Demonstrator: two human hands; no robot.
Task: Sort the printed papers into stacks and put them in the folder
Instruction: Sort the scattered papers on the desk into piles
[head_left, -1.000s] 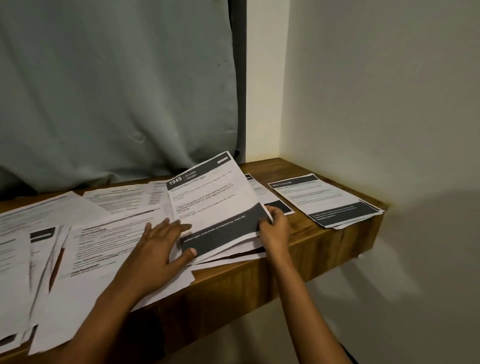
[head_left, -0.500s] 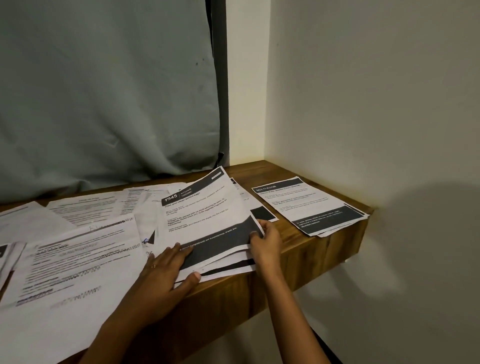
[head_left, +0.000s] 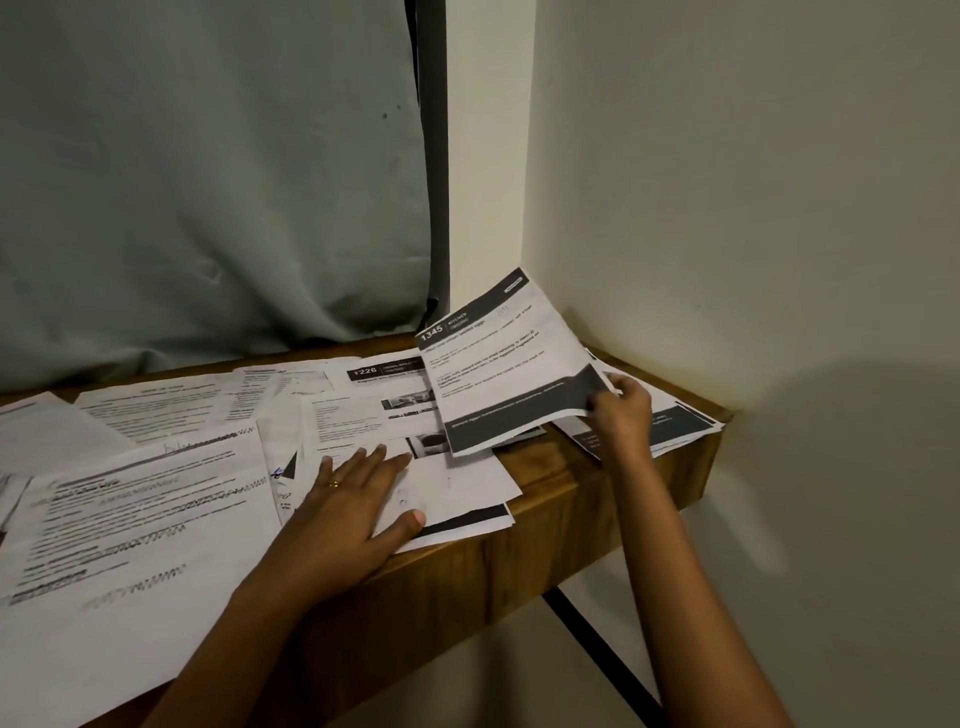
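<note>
My right hand (head_left: 621, 415) pinches the lower right corner of a printed sheet headed "1345" (head_left: 498, 364), which is lifted off the desk and tilted over the right end. Under that hand lies a small stack of dark-banded sheets (head_left: 685, 423) at the desk's right corner. My left hand (head_left: 358, 512) presses flat, fingers spread, on a sheet with small photos (head_left: 452, 480) that tops a pile near the front edge. A sheet headed "1226" (head_left: 384, 371) lies behind it. No folder is in view.
Several more printed pages (head_left: 130, 525) cover the left part of the wooden desk (head_left: 561, 499), some overhanging its front edge. A grey curtain (head_left: 208, 182) hangs behind, and a plain wall (head_left: 727, 208) meets the desk's right end. A black leg (head_left: 597, 649) runs below.
My right hand has lifted the "1345" sheet off the pile and carried it right, over the corner stack. My left hand now lies flat on the uncovered photo sheet.
</note>
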